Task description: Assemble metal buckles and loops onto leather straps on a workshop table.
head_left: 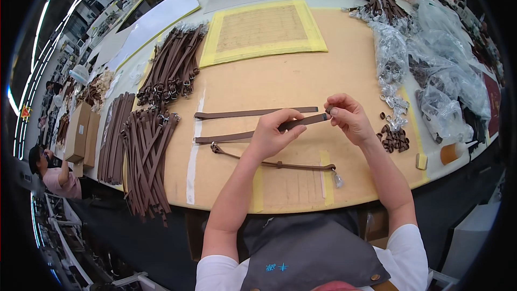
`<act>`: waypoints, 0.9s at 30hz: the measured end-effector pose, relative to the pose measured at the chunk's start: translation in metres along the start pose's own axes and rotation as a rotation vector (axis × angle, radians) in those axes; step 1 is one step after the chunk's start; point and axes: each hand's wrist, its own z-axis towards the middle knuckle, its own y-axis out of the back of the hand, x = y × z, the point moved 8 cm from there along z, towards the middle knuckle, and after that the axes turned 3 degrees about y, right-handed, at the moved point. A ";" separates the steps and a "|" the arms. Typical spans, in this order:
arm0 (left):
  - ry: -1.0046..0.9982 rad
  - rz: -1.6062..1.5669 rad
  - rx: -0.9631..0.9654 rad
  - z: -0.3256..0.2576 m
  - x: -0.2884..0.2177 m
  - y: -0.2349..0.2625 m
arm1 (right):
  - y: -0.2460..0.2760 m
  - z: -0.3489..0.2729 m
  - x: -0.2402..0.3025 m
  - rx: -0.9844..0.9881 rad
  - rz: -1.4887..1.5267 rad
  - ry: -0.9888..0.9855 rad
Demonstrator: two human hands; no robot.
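Observation:
A flat brown strap [229,137] lies across the table, and my left hand [272,133] grips it near its right end. Just past that end, my right hand [351,120] pinches a small brown keeper loop [329,109] between thumb and fingertips. Whether the strap tip is inside the loop is too small to tell. Beyond my hands lies a second flat brown strap [242,113], untouched. Closer to me rests a narrower brown strap [293,166] with metal hardware and a small clear plastic-wrapped piece [338,181] at its right end.
Loose brown loops [396,140] sit right of my right hand, beside metal rings [397,112] and clear plastic bags [449,86]. Strap bundles [148,156] fill the left side. A yellow-taped board [264,29] lies at the back. Another person [59,177] stands far left beside cardboard boxes [79,132].

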 end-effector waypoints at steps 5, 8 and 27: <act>-0.021 0.034 -0.024 0.000 0.000 -0.005 | 0.001 -0.006 -0.004 -0.051 -0.152 0.038; -0.004 0.105 -0.058 0.000 0.000 0.000 | -0.002 -0.012 -0.004 -0.117 -0.100 0.021; 0.053 0.075 0.027 -0.002 0.007 -0.020 | -0.016 -0.014 -0.027 -0.013 -0.152 -0.138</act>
